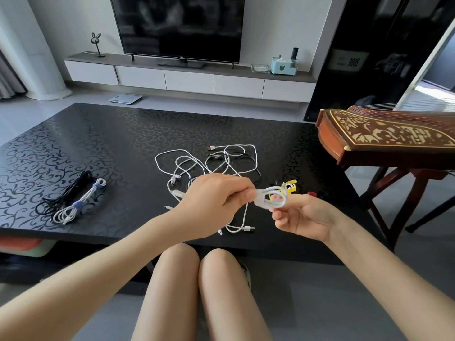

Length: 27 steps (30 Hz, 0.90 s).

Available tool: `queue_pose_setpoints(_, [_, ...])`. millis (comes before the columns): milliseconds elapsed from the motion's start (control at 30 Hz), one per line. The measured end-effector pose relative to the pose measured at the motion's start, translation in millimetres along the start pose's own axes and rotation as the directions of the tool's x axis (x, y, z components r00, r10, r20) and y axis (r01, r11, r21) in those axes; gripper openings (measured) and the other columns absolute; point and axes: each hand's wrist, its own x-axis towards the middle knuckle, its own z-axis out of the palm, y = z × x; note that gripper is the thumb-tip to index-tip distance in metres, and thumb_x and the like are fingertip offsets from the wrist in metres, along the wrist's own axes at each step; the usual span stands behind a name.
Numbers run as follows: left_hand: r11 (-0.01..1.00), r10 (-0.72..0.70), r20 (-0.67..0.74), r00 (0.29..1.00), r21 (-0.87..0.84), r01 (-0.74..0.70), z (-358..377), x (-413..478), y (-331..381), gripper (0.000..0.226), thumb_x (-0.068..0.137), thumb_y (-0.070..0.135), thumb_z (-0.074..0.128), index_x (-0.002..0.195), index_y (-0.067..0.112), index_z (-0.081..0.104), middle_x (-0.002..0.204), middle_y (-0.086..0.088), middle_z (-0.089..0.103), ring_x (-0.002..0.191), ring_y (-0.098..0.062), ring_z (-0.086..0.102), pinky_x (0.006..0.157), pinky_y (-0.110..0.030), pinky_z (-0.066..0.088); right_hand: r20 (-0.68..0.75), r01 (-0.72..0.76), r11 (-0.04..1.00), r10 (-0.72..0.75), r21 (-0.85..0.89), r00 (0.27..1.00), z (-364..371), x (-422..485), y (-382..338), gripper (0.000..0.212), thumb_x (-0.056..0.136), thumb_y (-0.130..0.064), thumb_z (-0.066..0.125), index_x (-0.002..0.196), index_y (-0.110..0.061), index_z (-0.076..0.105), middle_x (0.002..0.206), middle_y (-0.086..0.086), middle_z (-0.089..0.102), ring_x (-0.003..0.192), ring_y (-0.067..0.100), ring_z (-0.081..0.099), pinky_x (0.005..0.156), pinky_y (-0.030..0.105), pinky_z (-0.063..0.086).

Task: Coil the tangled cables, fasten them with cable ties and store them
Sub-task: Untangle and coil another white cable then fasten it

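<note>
Black patterned worktop (pixel 123 143) lies below. My left grip (pixel 214 200) pinches one end of the white cable coil (pixel 270 199) and my right grip (pixel 302 217) curls through the other. The coil's long axis runs between them. Yellow cable ties (pixel 290 187) lie just beyond the coil, nearer my right.

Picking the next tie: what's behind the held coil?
Behind the white coil, yellow cable ties and a red item lie on the table; coil and right hand cover the rest.

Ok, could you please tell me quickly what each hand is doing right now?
Left hand: pinches one end of the small white cable coil.
Right hand: holds the coil's other end, fingers curled round it.
</note>
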Motion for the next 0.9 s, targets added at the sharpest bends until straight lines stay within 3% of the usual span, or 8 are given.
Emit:
queue_pose_setpoints(133, [0.997,0.071,0.067,0.995,0.033,-0.073,5.2,-7.3,3.2,0.031,0.091,0.028,0.04,0.076,0.011,0.062,0.063,-0.001,0.058,0.063,-0.02,0.047,0.067,-0.034,0.038,-0.076,0.004,0.957,-0.028,-0.291,0.997,8.9,12.2,-5.6,0.022,0.08,0.016,0.053,0.088,-0.004,0.058,0.061,0.006,0.064,0.05,0.013,0.061,0.047,0.022,0.051])
queue_pose_setpoints(233, [0.998,0.037,0.163,0.986,-0.056,-0.028,18.7,-18.6,5.2,0.033,0.092,0.03,0.042,0.071,0.014,0.061,0.058,0.0,0.056,0.058,-0.015,0.048,0.061,-0.025,0.037,-0.059,0.052,0.864,-0.094,-0.501,0.994,25.3,19.7,-12.6,0.024,0.079,0.02,0.056,0.084,-0.004,0.055,0.06,0.008,0.06,0.046,0.015,0.059,0.048,0.024,0.049])
queue_pose_setpoints(333, [0.966,-0.13,0.235,0.963,-0.19,0.177,30.6,-29.1,-1.2,0.033,0.097,0.023,0.048,0.068,0.016,0.06,0.051,0.007,0.048,0.054,-0.006,0.045,0.055,-0.013,0.031,0.025,0.2,0.66,-0.265,-0.725,0.964,43.3,18.0,-27.6,0.027,0.074,0.019,0.062,0.079,-0.006,0.053,0.054,0.004,0.063,0.043,0.016,0.058,0.049,0.025,0.044])
queue_pose_setpoints(500, [0.886,-0.294,0.361,0.885,-0.243,0.394,42.3,-30.1,-10.0,0.038,0.096,0.025,0.048,0.059,0.02,0.056,0.051,0.007,0.045,0.049,-0.007,0.038,0.055,-0.02,0.031,0.292,0.415,0.167,-0.486,-0.894,0.824,76.4,5.6,-30.4,0.03,0.075,0.008,0.07,0.074,-0.017,0.054,0.06,-0.001,0.065,0.048,0.007,0.06,0.055,0.021,0.052])
queue_pose_setpoints(600, [0.699,-0.351,0.45,0.821,-0.458,0.549,47.4,-26.9,-14.1,0.045,0.097,0.022,0.05,0.052,0.022,0.056,0.057,0.003,0.052,0.054,-0.01,0.042,0.062,-0.025,0.035,0.386,0.469,-0.016,-0.595,-0.883,0.705,80.4,-8.0,-20.3,0.029,0.077,0.002,0.07,0.073,-0.021,0.053,0.066,-0.004,0.063,0.061,0.007,0.06,0.061,0.019,0.049])
queue_pose_setpoints(700, [0.519,-0.344,0.555,0.757,-0.56,0.646,54.5,-27.2,-15.5,0.056,0.098,0.021,0.049,0.042,0.023,0.055,0.056,0.0,0.047,0.046,-0.007,0.035,0.053,-0.021,0.027,0.47,0.514,-0.135,-0.639,-0.847,0.609,75.9,-18.1,-2.8,0.019,0.078,0.004,0.067,0.076,-0.013,0.059,0.066,-0.003,0.061,0.063,0.013,0.056,0.061,0.02,0.045])
queue_pose_setpoints(800, [0.275,-0.346,0.626,0.699,-0.644,0.714,61.7,-26.7,-17.1,0.048,0.098,0.014,0.045,0.052,0.017,0.056,0.064,-0.007,0.036,0.047,-0.009,0.026,0.046,-0.019,0.022,0.615,0.523,-0.366,-0.644,-0.77,0.455,65.3,-23.0,16.7,0.01,0.074,0.008,0.061,0.074,-0.002,0.063,0.058,0.005,0.059,0.051,0.021,0.053,0.053,0.025,0.04])
queue_pose_setpoints(900, [0.008,-0.333,0.681,0.652,-0.689,0.724,61.0,-21.9,-21.4,0.038,0.097,0.009,0.038,0.062,0.012,0.055,0.053,0.0,0.038,0.041,-0.006,0.026,0.041,-0.014,0.026,0.747,0.562,-0.526,-0.6,-0.638,0.286,49.3,-26.4,33.5,0.021,0.069,0.018,0.061,0.078,-0.001,0.062,0.062,0.011,0.06,0.057,0.026,0.053,0.058,0.031,0.046])
